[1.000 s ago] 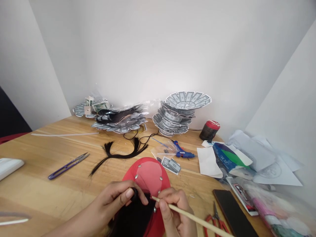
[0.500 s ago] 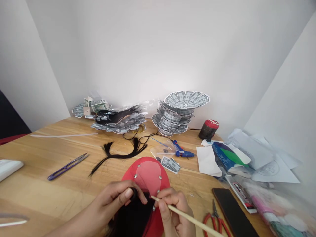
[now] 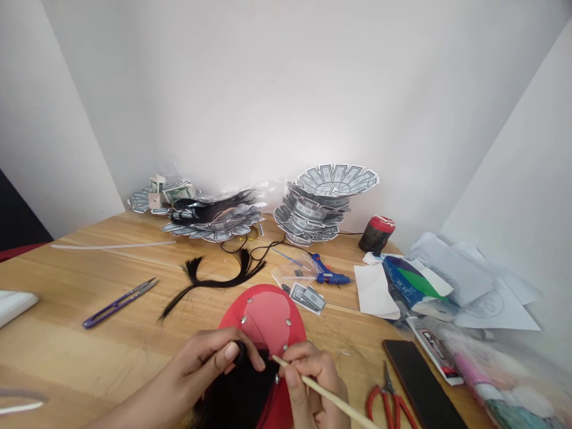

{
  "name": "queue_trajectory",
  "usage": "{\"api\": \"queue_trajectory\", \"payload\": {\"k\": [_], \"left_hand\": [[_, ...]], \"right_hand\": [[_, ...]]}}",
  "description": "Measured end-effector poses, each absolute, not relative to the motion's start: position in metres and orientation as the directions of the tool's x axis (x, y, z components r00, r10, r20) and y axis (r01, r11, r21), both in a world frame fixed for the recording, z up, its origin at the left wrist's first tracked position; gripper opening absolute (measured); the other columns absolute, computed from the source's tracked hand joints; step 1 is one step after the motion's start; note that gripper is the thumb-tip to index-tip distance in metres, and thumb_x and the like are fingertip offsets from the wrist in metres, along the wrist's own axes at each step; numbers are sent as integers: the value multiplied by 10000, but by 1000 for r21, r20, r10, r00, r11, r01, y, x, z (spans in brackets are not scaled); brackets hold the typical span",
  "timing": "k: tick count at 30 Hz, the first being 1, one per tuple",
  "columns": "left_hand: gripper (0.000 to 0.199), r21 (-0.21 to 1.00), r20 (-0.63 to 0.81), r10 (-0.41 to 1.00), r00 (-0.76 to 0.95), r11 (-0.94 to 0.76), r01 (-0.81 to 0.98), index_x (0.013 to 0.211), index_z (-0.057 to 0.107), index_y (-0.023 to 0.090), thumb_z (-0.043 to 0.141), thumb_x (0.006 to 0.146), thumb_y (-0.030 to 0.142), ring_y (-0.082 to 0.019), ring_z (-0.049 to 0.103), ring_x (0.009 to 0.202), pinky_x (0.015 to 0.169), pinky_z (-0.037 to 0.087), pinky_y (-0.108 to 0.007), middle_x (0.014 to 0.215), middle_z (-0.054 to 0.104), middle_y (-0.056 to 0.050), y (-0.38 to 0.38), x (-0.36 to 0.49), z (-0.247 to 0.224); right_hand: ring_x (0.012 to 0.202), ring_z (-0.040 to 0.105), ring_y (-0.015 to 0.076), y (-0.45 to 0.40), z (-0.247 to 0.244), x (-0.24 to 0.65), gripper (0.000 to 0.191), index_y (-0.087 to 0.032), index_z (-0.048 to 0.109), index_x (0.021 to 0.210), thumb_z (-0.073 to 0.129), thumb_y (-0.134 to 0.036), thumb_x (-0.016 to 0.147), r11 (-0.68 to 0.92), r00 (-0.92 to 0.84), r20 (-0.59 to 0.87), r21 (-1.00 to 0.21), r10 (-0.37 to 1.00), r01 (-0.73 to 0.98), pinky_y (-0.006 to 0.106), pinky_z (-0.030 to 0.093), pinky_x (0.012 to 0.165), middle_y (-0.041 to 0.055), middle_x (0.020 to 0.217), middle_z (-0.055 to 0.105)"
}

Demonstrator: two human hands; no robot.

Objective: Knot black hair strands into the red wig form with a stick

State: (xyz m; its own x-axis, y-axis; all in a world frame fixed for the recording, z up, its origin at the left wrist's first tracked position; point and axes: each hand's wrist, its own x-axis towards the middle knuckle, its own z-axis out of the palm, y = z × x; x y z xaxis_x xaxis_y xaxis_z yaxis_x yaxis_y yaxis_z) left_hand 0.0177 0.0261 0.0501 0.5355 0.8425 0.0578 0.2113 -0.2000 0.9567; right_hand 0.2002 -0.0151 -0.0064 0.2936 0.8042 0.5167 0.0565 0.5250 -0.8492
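At the near side of the wooden table [image 3: 80, 369], a red rounded piece [image 3: 268, 304] with metal studs sits by the person's hands, black hair [image 3: 236, 399] draped over its lower part. The left hand [image 3: 205, 360] pinches a curl of that hair between thumb and fingers. The right hand [image 3: 315, 375] grips a pale thin stick [image 3: 329, 394], its tip near the hair's edge. Red-handled pliers [image 3: 388, 399] lie just beside a dark phone [image 3: 422, 384], right of the hands.
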Motion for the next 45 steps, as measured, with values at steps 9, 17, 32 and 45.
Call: {"api": "queue_trajectory", "payload": {"k": [9,17,32,45], "left_hand": [[546,964,-17,865,501,-120,239,951,760,237,425,924,668,-151,564,688,545,444,-189,938,731,-43,25,11,58],[519,896,63,836,545,-288,339,986,734,301,328,974,625,-151,624,694,605,507,-186,943,741,-12,21,2,64],[433,892,159,833,531,-351,283,1001,714,330,330,1014,528,-138,646,722,601,517,-160,945,734,20,20,0,51],[317,646,480,695,536,-693,320,1062,640,356,339,1041,454,-104,722,876,769,493,-120,966,766,68,6,10,64]], "right_hand": [[650,568,162,-12,22,210,313,-253,555,725,656,-504,884,283,187,246,-937,951,-206,280,467,647,-24,665,579],[590,549,139,-12,25,210,307,-247,582,746,694,-511,856,232,168,196,-944,966,-233,273,443,622,-25,665,637],[651,609,139,-13,30,211,332,-233,596,745,692,-534,850,230,158,200,-952,967,-200,260,462,659,-25,679,641],[702,622,136,-12,24,210,279,-247,606,762,672,-489,885,272,147,243,-934,959,-233,250,461,699,-33,716,648]]}}
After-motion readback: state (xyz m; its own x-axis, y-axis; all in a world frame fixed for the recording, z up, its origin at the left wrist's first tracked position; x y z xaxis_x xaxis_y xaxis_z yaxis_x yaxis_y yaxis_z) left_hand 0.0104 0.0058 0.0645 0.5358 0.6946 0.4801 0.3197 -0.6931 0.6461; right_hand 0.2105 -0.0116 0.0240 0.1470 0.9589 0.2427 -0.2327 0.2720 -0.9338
